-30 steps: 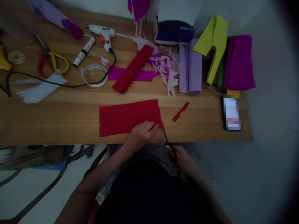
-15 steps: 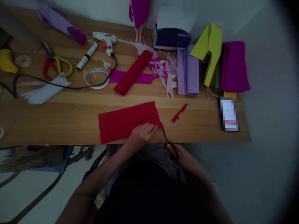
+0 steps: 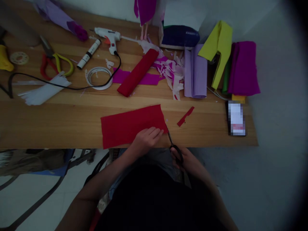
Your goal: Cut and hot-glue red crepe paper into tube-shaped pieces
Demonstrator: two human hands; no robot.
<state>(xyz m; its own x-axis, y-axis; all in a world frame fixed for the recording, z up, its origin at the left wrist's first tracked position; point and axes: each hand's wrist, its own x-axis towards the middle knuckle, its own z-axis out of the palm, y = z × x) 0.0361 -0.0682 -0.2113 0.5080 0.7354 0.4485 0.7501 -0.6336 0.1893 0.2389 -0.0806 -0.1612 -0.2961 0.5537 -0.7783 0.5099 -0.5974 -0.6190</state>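
Little has moved since a second ago: the left hand [image 3: 147, 138] still presses flat fingers on the red sheet [image 3: 131, 125] at the table's [image 3: 60, 125] near edge, by the sheet's right corner. Just off that edge, the right hand [image 3: 189, 162] has its fingers through the scissors [image 3: 175, 148], blades nearly closed at that corner.

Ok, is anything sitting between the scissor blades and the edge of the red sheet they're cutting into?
Nothing visible is. The scissors in the right hand already have their blade tips at the red sheet, at its lower right corner. The left hand presses the sheet just left of the blades, beside the cut rather than across it.
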